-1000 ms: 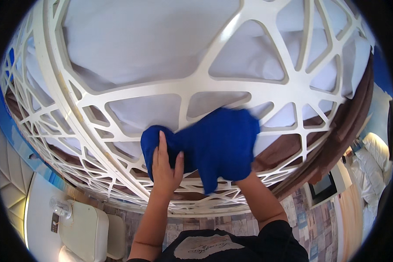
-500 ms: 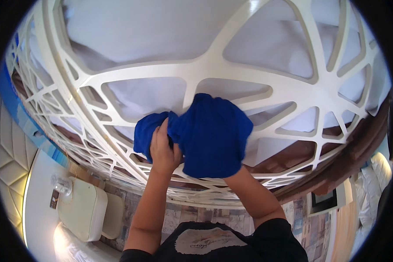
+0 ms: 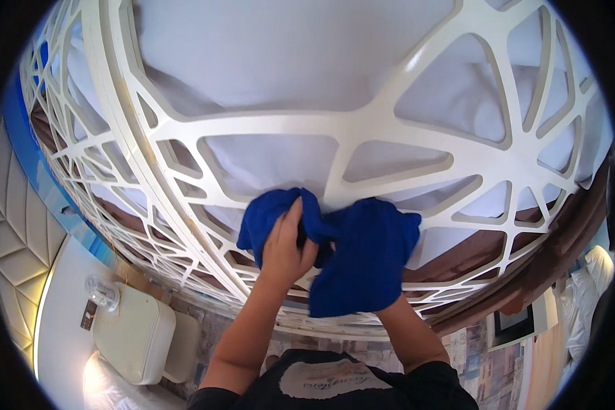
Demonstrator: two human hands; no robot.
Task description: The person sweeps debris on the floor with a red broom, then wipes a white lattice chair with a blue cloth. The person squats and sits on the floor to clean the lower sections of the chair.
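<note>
A blue cloth (image 3: pixel 370 256) hangs bunched between my two hands against a white openwork lattice panel (image 3: pixel 280 124). My left hand (image 3: pixel 285 247) is closed on the cloth's left bunch, its fingers curled over the folds. My right hand lies hidden under the wide right part of the cloth; only the wrist and forearm (image 3: pixel 408 330) come out below it. The cloth rests on or close to the lattice bars near its lower middle. Behind the bars lies white fabric (image 3: pixel 266 55).
Brown fabric (image 3: pixel 458 260) runs along the lattice's lower right side. To the lower left stand a cream stool-like seat (image 3: pixel 131 335) and a clear glass object (image 3: pixel 102 292). A padded wall panel (image 3: pixel 17 232) rises at far left. White bedding (image 3: pixel 579 301) shows at far right.
Both hands and the cloth sit lower in the picture and slightly to the right. The cloth's right part has dropped and folded differently. The whole view has shifted a little.
</note>
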